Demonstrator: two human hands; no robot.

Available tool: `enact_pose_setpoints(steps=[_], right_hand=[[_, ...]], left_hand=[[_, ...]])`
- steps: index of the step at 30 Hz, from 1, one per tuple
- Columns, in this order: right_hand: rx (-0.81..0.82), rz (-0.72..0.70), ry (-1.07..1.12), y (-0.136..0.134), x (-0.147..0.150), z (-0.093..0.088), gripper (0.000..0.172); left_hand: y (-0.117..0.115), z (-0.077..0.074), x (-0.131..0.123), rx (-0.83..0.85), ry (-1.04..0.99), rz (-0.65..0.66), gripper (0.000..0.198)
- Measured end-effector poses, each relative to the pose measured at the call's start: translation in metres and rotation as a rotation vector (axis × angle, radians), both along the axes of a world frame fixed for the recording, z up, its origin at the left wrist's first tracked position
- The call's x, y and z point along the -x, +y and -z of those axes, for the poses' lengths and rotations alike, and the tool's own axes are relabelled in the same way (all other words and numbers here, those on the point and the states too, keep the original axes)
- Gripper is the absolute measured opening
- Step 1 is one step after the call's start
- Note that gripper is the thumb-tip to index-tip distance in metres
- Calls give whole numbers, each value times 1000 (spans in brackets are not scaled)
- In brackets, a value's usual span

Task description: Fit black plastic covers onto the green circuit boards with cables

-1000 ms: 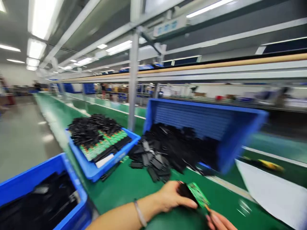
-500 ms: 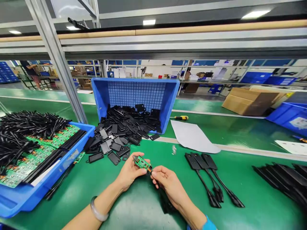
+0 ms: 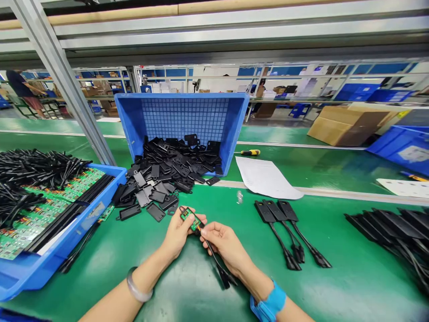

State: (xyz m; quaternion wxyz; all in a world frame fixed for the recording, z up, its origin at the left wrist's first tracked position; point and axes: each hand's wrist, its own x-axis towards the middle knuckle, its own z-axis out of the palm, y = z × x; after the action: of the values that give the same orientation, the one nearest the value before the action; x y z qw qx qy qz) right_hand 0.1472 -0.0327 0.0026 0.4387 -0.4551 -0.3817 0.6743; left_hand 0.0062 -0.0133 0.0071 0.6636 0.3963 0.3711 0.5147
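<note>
My left hand [image 3: 177, 233] holds a small green circuit board [image 3: 192, 220] seated in a black plastic case, its thumb pressed on the board. My right hand [image 3: 225, 245] pinches the black cable [image 3: 214, 256] where it leaves the board's lower end, near red and yellow wires. The cable hangs down toward me and ends in black plugs [image 3: 225, 278]. To the right, three black cased units with cables [image 3: 276, 211] lie side by side on the green bench [image 3: 187, 295]. Loose black case halves [image 3: 156, 211] lie just beyond my left hand.
A blue crate [image 3: 120, 116] on its side spills black case parts. At left stands a blue tray [image 3: 110, 188] of circuit boards with cables. Beyond lie a white sheet [image 3: 268, 179] and a screwdriver [image 3: 250, 152]. More black units [image 3: 385, 228] sit at right; a metal post [image 3: 67, 85] rises at left.
My thumb has moved up onto the circuit board. My right hand stays at the cable, which now hangs more in view. The whole view has tilted down and shifted slightly.
</note>
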Motion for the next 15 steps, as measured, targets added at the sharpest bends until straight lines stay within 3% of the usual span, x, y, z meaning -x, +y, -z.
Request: enact_pose_setpoints(steps=[5, 10, 15], right_hand=[[-97, -158, -185, -2, 0, 4, 48], [-373, -54, -426, -1, -2, 7, 42], [-389, -114, -479, 5, -6, 7, 46]], left_hand=[[-1, 0, 0, -53, 37, -41, 42], [-2, 0, -1, -64, 31, 0, 42], [-2, -2, -2, -21, -51, -1, 42]])
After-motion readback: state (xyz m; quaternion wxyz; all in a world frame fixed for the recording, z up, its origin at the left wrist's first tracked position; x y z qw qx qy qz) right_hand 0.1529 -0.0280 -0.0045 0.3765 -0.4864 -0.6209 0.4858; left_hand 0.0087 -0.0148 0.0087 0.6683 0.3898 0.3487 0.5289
